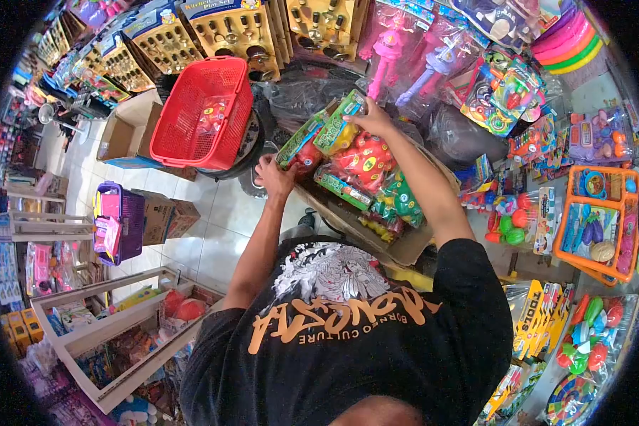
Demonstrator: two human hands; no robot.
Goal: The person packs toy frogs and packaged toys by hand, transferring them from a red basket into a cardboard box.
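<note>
Looking down, we see a cardboard box (405,248) packed with bagged toys — red and green ones. Our left hand (273,177) grips one toy pack (299,145), our right hand (371,118) closes on another (337,128). The red basket (202,113) holds one packet — its contents unclear.

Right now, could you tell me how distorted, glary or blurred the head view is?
Head view: strong fisheye, black vignette at corners, shelves bending at the edges; glare on the plastic toy packets; bright, even lighting; centre sharp at both hands, left hand and right hand.
</note>
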